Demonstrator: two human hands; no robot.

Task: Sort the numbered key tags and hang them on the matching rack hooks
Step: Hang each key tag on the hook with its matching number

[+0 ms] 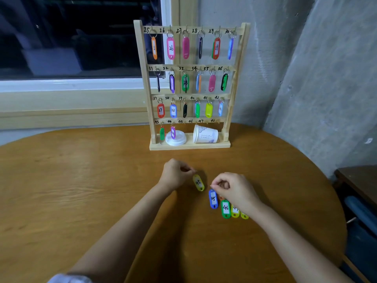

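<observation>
Tabletop (81, 180) tags (235, 213) lie partly hidden (beneath right hand (236, 190)).

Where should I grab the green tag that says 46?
Probably by its near rounded end, coming in from your side. The green tag lies flat with a blue tag and a yellow-green tag close beside it, and the right hand covers its far end.

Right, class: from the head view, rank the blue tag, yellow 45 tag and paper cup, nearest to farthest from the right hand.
1. blue tag, pinched by the right hand.
2. yellow 45 tag, leftward.
3. paper cup, on the rack.
</observation>
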